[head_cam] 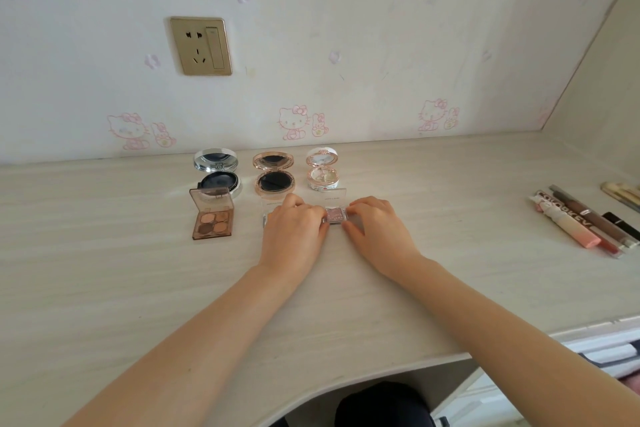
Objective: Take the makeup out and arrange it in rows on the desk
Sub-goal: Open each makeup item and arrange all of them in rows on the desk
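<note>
Left hand and right hand fingers pinch eyeshadow | lid print illegible | case left of eyeshadow mostly hidden | tube far right: COLORKEY

The tabletop is pale woodgrain. The wall is cream with pink cartoon cats. The palette is brown.

Gold wall socket with a switch built into its right side, set in cream wallpaper. Faint pink flower prints are dotted all around the socket. Below it runs a line of pink Hello Kitty prints, one to its lower left and two to its lower right. Way down and right of the socket there's what looks like an open drawer and a dark rounded thing, can't tell what.
</note>
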